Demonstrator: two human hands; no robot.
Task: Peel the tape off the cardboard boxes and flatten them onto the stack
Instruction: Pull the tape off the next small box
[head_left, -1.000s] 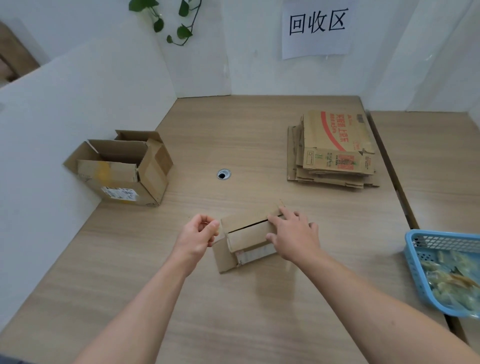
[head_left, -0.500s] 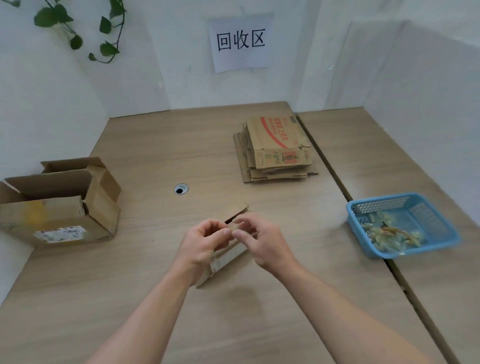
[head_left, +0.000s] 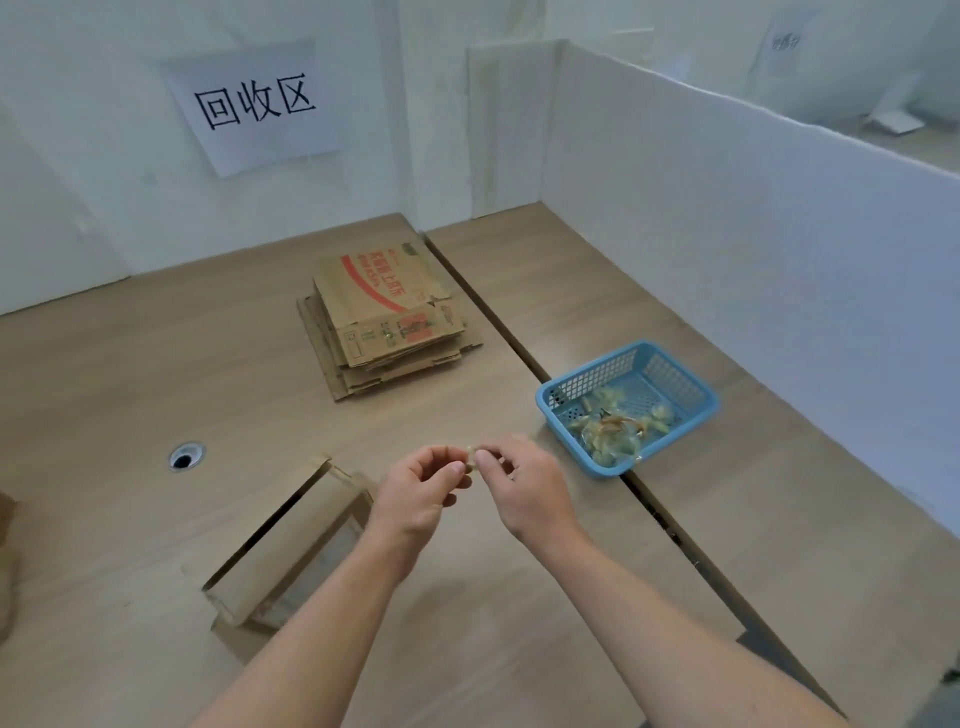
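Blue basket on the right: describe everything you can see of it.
The blue basket is a shallow rectangular tray of what looks like plastic, with lattice walls and floor and a solid rim. It sits upright and skewed on the wooden table, its left side along the seam between two tabletops. Crumpled tape wads, clear and yellowish, lie inside, mostly toward its near end. Nothing else touches it.

Matt brown cardboard stack (head_left: 387, 325), wood-grain laminate table (head_left: 156, 364), glossy blue plastic mesh basket (head_left: 675, 431).
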